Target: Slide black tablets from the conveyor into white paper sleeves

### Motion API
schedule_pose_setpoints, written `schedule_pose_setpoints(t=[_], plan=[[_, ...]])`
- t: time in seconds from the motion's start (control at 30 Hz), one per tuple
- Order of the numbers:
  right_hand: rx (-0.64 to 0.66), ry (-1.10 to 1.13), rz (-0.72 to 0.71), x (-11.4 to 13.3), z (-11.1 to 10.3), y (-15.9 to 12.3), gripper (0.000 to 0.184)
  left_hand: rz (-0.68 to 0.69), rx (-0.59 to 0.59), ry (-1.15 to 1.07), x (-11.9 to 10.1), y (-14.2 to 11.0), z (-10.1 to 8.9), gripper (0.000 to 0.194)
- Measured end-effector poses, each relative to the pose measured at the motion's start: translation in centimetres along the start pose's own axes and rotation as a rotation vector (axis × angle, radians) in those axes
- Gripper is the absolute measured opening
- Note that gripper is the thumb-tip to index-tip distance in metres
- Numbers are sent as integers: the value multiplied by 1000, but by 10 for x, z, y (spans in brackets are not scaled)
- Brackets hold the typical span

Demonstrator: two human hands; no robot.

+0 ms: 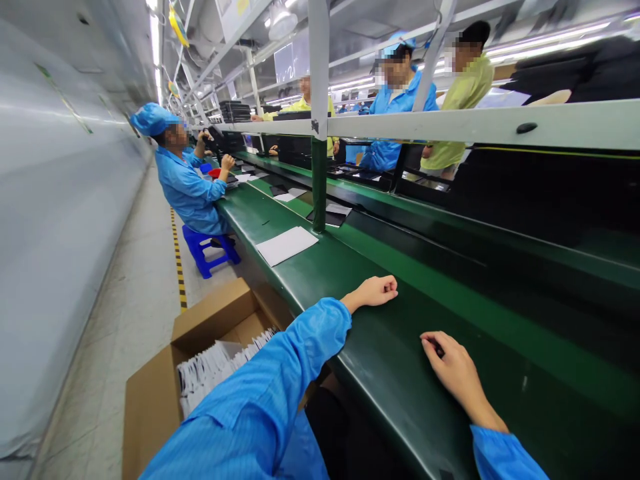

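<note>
Fingers of the left hand [375, 291] are lying curled in a loose fist; those of the right hand [455, 370] are bending toward the thumb, though whether they are pinching anything I cannot tell. White sheets [287, 245] are lying beyond the left hand by the tabletop's [385, 353] near edge, presumably for reach; beside that edge, an open carton [150, 407] is holding white packets [215, 373] upright, packed closely, probably for support.

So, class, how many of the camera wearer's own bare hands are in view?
2. The left hand is over the dark-green flat worktop, nearer the white paper sheets; the right hand is over the same worktop, lower and farther right. Neither is hidden.
</note>
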State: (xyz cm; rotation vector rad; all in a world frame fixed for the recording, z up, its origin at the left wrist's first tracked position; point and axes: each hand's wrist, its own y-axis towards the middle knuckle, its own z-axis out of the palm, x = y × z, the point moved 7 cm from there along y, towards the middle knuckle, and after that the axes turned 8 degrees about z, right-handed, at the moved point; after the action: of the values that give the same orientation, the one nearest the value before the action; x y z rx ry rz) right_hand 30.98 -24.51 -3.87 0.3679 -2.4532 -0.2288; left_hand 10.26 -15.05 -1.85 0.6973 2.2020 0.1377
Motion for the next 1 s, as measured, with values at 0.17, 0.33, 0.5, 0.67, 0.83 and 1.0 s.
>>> schedule_pose_setpoints(t=[0.17,0.33,0.5,0.67,0.83,1.0], plan=[[-20,-2,6,1,-1,-1,36,-4,12,4,2,1,2,6],[-15,0,-24,5,-2,-1,31,24,-9,4,1,0,0,9],[-13,-19,-22,9,-3,-2,30,37,-17,-21,1,-1,-1,11],[-19,-36,-24,11,-3,-3,29,41,-17,-30,1,-1,0,10],[-8,-24,-5,10,-2,-4,29,46,-15,-31,2,-1,1,10],[-14,-32,0,10,-2,-5,28,53,-23,-15,2,0,1,9]])
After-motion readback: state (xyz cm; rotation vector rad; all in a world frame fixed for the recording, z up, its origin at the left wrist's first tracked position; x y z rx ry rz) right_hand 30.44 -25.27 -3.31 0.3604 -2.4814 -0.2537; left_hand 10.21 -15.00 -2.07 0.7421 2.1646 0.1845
